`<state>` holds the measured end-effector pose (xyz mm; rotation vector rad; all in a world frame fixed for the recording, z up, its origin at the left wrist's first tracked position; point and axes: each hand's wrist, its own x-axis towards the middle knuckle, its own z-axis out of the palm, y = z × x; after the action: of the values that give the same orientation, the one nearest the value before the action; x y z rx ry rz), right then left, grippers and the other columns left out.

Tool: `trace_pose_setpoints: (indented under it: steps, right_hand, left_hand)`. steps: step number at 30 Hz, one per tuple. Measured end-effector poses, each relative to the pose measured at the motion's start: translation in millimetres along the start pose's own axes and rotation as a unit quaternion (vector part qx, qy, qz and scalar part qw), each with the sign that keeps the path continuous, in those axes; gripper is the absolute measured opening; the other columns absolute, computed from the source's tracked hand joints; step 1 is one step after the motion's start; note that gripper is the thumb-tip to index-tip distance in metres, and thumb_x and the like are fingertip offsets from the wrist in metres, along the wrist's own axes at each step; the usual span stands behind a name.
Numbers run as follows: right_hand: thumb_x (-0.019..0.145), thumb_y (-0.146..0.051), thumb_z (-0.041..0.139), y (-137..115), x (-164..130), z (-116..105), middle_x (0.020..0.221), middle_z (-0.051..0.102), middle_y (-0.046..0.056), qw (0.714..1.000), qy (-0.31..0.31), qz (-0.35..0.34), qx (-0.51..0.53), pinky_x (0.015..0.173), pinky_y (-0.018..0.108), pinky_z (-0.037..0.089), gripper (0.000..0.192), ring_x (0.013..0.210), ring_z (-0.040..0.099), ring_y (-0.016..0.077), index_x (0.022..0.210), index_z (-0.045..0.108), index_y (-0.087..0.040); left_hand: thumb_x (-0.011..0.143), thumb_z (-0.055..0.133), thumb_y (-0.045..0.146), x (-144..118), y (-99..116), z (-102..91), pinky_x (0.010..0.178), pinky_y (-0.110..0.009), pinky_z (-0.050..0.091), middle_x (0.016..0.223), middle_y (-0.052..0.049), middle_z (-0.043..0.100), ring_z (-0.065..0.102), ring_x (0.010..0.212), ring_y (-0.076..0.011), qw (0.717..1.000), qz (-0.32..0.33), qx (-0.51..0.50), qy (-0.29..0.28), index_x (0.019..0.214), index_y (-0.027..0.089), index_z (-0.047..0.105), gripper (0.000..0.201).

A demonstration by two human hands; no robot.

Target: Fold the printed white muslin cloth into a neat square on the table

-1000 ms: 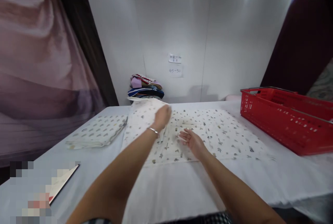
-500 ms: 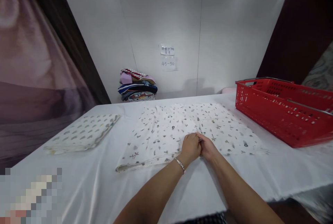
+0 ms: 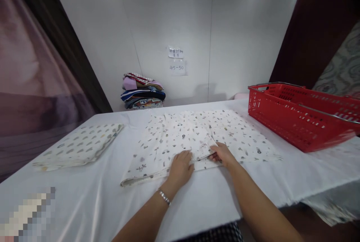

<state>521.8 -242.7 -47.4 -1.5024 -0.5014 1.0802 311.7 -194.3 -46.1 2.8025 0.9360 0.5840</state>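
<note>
On our one counter point(image 3: 208, 197) one printed cloth point(image 3: 171, 137) lies centrally; our right hand point(image 3: 222, 154) pinches its near edge, our left hand point(image 3: 180, 169) covers it, grip unclear. One red basket point(image 3: 287, 124), floor hidden, stands right; one folded cloth point(image 3: 84, 142) left; one fabric pile point(image 3: 143, 94) behind; two paper signs point(image 3: 178, 68).

Desk point(image 3: 208, 197), one, dressed in a smooth white cover point(image 3: 90, 204), lightly creased toward seven o'clock. Directly upon it: at centre, one white patterned cloth point(image 3: 194, 133), small scattered motifs, spread flat, its left part in folded layers; at nine o'clock, one folded white cloth with grey motifs point(image 3: 81, 142), well apart; at two o'clock, one red perforated basket point(image 3: 284, 122); at eight o'clock, one pale item point(image 3: 28, 210), obscured by pixelation.
</note>
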Motion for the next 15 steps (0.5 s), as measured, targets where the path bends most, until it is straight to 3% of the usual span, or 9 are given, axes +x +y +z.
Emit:
trace_pose_setpoints:
  steps: [5,9,12,15]
  right_hand:
    - [0.071,-0.015,0.062,-4,2,0,0.064,0.066,0.005,0.997,-0.038,0.005,0.067,0.035,0.018,0.046,0.014,0.046,0.061,0.0135,0.083,0.055,-0.014]
    - [0.076,-0.011,0.057,-20,12,7,0.066,0.066,0.008,0.995,-0.057,0.022,0.072,0.035,0.017,0.046,0.009,0.048,0.061,0.0137,0.085,0.056,-0.011]
    - [0.076,-0.007,0.054,-49,27,8,0.06,0.063,0.008,0.995,-0.054,0.023,0.08,0.034,0.018,0.045,0.007,0.047,0.06,0.0145,0.083,0.055,-0.01]
    - [0.078,-0.009,0.054,-96,42,-11,0.054,0.058,0.004,0.994,-0.024,-0.014,0.109,0.036,0.017,0.045,0.006,0.045,0.057,0.0122,0.082,0.053,-0.012]
  left_hand:
    - [0.08,0.044,0.018,-41,-47,-30.3,0.099,-0.039,0.037,0.12,-0.009,0.059,0.05,0.115,-0.0218,0.994,-0.085,0.068,0.017,0.114,0.016,0.057,0.036]
    - [0.077,0.044,0.015,-63,-67,-43.7,0.099,-0.04,0.037,0.122,-0.009,0.059,0.05,0.116,-0.0228,0.985,-0.128,0.113,0.025,0.116,0.016,0.056,0.04]
    - [0.075,0.043,0.013,-68,-75,-48.1,0.099,-0.039,0.037,0.122,-0.01,0.058,0.049,0.117,-0.0231,0.978,-0.147,0.141,0.031,0.117,0.014,0.056,0.044]
    - [0.074,0.041,0.009,-64,-78,-53.5,0.098,-0.038,0.037,0.122,-0.009,0.059,0.05,0.116,-0.0219,0.975,-0.148,0.165,0.035,0.117,0.015,0.056,0.046]
